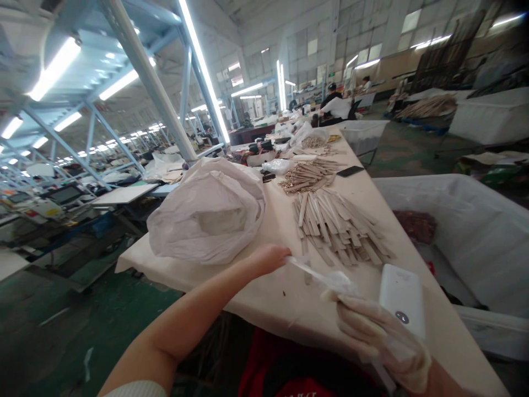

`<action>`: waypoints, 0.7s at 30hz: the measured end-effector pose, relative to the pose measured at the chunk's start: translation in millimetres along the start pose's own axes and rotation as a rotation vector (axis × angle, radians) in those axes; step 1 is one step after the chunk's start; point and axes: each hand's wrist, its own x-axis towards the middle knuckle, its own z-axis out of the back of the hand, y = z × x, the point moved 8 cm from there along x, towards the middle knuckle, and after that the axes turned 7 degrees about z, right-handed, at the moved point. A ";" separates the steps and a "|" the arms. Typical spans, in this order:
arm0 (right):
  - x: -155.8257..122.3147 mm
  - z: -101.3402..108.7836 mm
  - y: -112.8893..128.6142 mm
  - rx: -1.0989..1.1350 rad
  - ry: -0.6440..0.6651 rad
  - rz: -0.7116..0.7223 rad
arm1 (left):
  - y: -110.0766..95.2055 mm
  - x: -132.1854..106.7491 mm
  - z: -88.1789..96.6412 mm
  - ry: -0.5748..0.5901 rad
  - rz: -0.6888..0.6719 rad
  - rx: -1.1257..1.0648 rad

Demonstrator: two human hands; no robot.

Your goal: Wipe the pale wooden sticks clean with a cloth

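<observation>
My left hand (269, 259) is bare and closed, pinching one end of a pale narrow strip (308, 269) above the table. My right hand (372, 325), in a whitish glove, has its fingers folded round the strip's other end. A shiny, translucent bit shows at the right fingertips; I cannot make out whether it is part of the strip. Beyond the hands lies a fanned pile of beige strips (339, 226). Behind that is a second pile with metal ends (309, 175). A white power bank (400, 298) lies close beside my right hand.
A big white cloth sack (210, 215) takes up the table's left side. On the right edge rests a dark flat phone-like object (350, 171). A large white bin (467, 237) stands against that edge. Further back, a person (334, 102) sits by the table.
</observation>
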 end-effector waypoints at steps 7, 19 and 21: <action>4.6 36.8 35.1 0.173 -0.247 0.280 | 1.9 -5.7 0.4 0.065 0.102 -0.314; 35.4 -3.1 14.5 0.058 -0.208 0.257 | -62.0 -10.3 -6.6 0.045 -0.027 -0.531; 35.2 0.4 18.4 -0.001 -0.239 0.274 | -55.6 -9.1 -8.0 0.066 -0.013 -0.539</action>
